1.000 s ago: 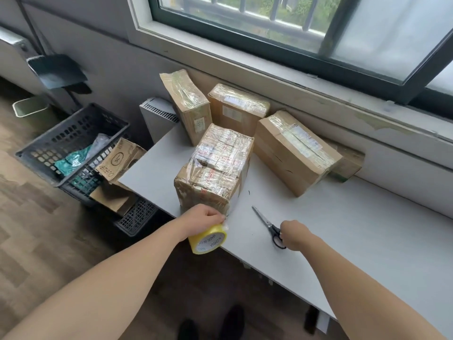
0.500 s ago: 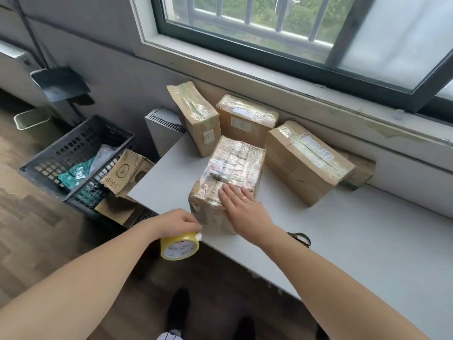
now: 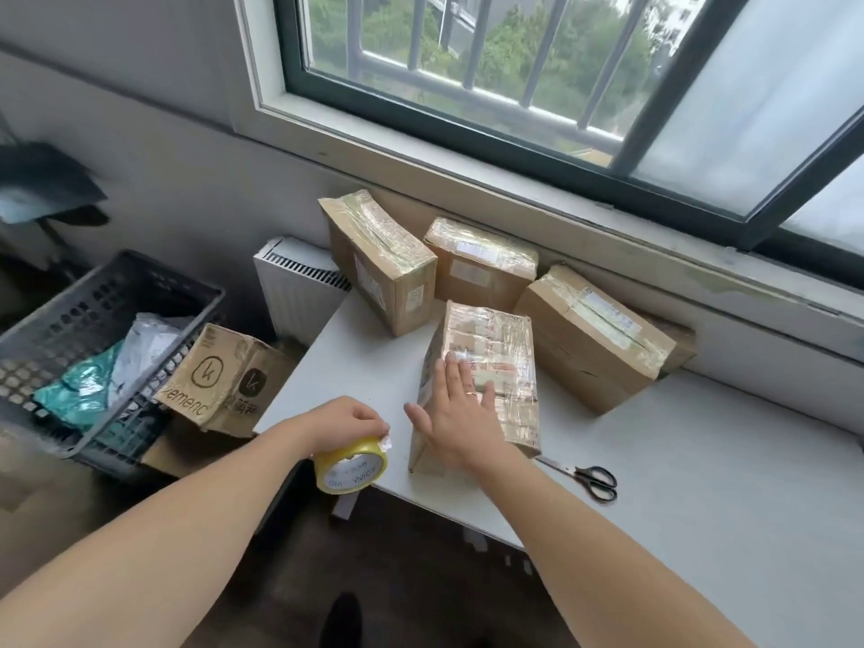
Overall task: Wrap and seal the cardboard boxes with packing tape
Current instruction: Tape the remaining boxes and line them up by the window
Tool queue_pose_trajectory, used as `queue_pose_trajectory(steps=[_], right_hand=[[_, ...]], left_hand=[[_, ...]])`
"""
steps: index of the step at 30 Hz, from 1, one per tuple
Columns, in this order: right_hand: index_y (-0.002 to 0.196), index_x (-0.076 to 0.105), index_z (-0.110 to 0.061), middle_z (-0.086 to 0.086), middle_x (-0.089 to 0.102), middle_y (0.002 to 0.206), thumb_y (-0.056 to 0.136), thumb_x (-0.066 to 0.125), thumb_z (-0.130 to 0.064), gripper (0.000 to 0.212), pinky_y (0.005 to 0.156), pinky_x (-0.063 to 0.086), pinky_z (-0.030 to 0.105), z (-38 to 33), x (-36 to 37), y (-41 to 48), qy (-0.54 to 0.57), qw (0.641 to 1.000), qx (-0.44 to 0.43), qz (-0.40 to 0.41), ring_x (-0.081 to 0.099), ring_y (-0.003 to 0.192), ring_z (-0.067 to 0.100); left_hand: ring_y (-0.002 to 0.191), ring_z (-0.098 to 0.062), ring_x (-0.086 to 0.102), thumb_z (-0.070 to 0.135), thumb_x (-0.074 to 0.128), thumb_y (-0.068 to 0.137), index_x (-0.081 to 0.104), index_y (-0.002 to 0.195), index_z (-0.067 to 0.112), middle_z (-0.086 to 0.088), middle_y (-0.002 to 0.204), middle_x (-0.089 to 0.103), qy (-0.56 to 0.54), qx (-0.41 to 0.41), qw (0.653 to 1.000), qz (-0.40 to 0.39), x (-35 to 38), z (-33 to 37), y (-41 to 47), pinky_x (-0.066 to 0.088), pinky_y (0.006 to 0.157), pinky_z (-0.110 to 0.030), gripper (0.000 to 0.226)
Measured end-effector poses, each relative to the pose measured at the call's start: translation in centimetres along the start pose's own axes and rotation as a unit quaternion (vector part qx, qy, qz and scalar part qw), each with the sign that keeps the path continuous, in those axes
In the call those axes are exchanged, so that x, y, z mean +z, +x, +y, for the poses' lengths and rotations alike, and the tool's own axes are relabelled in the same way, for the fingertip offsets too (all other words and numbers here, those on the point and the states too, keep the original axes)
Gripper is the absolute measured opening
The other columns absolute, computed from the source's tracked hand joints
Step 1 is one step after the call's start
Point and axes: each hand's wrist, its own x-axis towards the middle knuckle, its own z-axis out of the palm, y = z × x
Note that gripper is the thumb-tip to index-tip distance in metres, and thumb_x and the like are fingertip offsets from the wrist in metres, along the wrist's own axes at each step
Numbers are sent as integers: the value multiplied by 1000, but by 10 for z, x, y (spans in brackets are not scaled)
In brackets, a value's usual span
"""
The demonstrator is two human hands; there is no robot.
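Note:
A tape-wrapped cardboard box point(image 3: 500, 353) lies near the front left edge of the white table point(image 3: 678, 460). My right hand point(image 3: 460, 416) lies flat on its top with straight, spread fingers. My left hand point(image 3: 348, 425) grips a yellow roll of packing tape point(image 3: 350, 467) at the table's front edge, just left of the box. Three more taped boxes stand behind: one upright at the left point(image 3: 378, 259), one in the middle point(image 3: 481, 259) and one at the right point(image 3: 594, 334).
Black-handled scissors point(image 3: 589, 477) lie on the table right of my right forearm. A dark plastic crate point(image 3: 93, 348) with bags and a printed cardboard box point(image 3: 219, 381) stand on the floor at left. A white radiator point(image 3: 294, 287) is behind the table corner.
My right hand left the scissors, moved onto the wrapped box and now lies flatter across its top. The left hand still holds the tape roll. The view shifted upward.

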Motion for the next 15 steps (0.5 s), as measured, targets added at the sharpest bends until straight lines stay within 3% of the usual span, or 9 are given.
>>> queue_pose_trajectory(steps=[2, 7, 9, 12, 15], right_hand=[[160, -18, -10, 7, -26, 167, 108, 18, -53, 76, 122, -12, 58, -5, 14, 2, -23, 999, 12, -19, -26, 154, 25], [159, -22, -10, 6, -30, 166, 110, 19, -24, 65, 126, -7, 53, 25, -2, -1, -47, 998, -9, -36, -24, 154, 25], [158, -24, -10, 4, -31, 165, 108, 23, -17, 69, 127, -5, 50, 46, 0, -12, -47, 999, 13, -17, -23, 155, 24], [156, -26, -9, 4, -27, 166, 110, 25, -23, 69, 128, -2, 48, 65, 17, -36, -57, 994, 77, 53, -18, 156, 22], [158, -18, -6, 8, -18, 169, 104, 34, -5, 76, 128, -2, 45, 63, 24, -38, -59, 991, 94, 77, -14, 157, 21]], left_hand=[[102, -11, 66, 45, 66, 93, 81, 89, 35, 13, 102, 75, 4, 10, 1000, -5, -4, -1, 3, 54, 96, -35, 18], [103, -11, 67, 48, 66, 92, 81, 90, 36, 14, 106, 75, 13, 14, 999, -31, -8, -10, 10, 55, 97, -37, 20], [102, -12, 66, 46, 65, 94, 81, 91, 33, 13, 106, 74, 15, 17, 999, -33, -8, -8, 12, 54, 92, -33, 21], [100, -14, 66, 44, 64, 95, 82, 91, 30, 11, 104, 74, 8, 25, 999, -41, -7, -3, 19, 54, 89, -32, 22], [101, -14, 66, 45, 64, 95, 81, 92, 33, 11, 106, 73, 3, 22, 999, -49, -4, 0, 24, 54, 93, -35, 21]])
